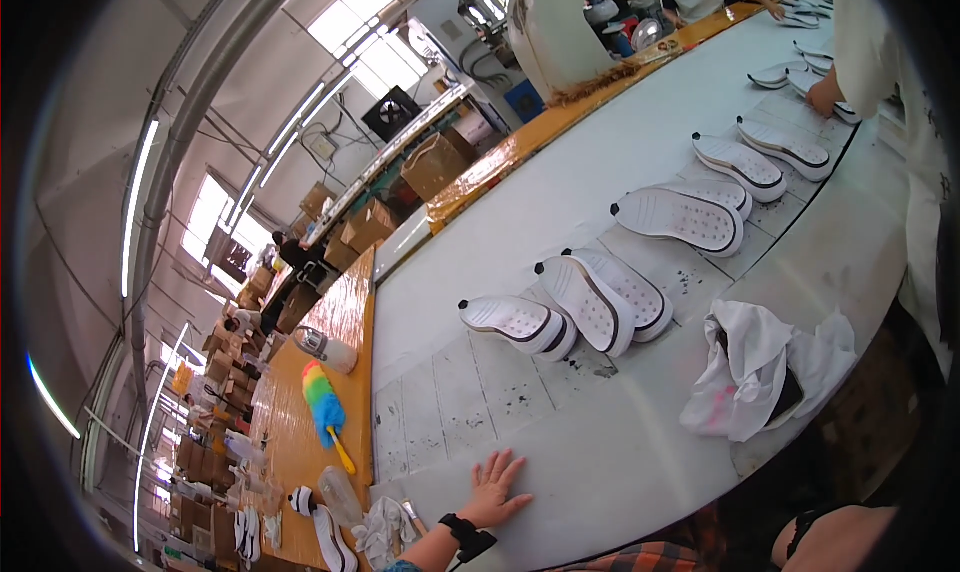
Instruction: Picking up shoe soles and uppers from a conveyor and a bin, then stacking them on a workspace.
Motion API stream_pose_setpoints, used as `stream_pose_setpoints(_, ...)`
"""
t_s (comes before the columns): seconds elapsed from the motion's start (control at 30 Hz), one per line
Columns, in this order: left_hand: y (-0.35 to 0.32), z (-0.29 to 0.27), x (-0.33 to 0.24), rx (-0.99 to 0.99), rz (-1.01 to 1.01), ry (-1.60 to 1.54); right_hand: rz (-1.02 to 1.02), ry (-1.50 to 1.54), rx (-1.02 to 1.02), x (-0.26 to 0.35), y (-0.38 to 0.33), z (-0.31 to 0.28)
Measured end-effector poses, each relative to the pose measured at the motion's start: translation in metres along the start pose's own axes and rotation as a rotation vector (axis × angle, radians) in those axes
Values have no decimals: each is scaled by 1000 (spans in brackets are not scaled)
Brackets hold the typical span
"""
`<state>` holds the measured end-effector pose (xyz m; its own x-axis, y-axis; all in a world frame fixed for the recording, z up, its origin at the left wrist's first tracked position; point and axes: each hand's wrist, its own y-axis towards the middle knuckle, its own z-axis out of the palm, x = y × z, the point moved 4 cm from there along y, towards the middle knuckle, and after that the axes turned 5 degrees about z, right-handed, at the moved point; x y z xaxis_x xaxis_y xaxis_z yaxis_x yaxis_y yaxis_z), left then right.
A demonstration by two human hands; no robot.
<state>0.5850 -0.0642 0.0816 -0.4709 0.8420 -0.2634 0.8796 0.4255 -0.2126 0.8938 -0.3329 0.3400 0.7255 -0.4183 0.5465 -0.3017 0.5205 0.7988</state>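
Resting flat with fingers spread, the left hand lies palm down on the white belt at about six o'clock in the view, gripping nothing; a dark band sits on its wrist, and the posture reads as a brace or a pause more than a reach. The right hand cannot be made out for certain, since only a bare patch of arm shows at about five o'clock, so whether it is open or closed cannot be told. Nearest the left hand, up toward one o'clock from it, three white shoes lie sole up and overlapping, a layout that seems meant to keep the treads exposed as they travel along the belt. More upturned soles continue in a line toward two o'clock, where another person's hand touches one. A crumpled white cloth sits on the belt's near edge at four o'clock, within easy reach, probably for wiping. On the orange side table at eight o'clock lie a rainbow-coloured duster, a clear bottle and a few loose shoes, parked off the belt.
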Motion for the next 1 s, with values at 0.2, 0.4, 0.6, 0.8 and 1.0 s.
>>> stream_pose_setpoints(0.2, 4, 4, 2, 101, -20, -4, -2, -23, -8, 6, -5, -25)
stream_pose_setpoints(0.4, 21, -1, -5, 188, -18, 24, -70, -87, -73, 3, -33, -14)
stream_pose_setpoints(0.6, 38, -6, -12, 204, -49, 84, -163, -197, -74, -9, -49, 30)
stream_pose_setpoints(0.8, 40, 0, -16, 193, -56, 81, -192, -258, -21, -32, -44, 84)
stream_pose_setpoints(1.0, 34, -5, -28, 93, -9, 87, -110, -506, -217, -64, -31, 108)
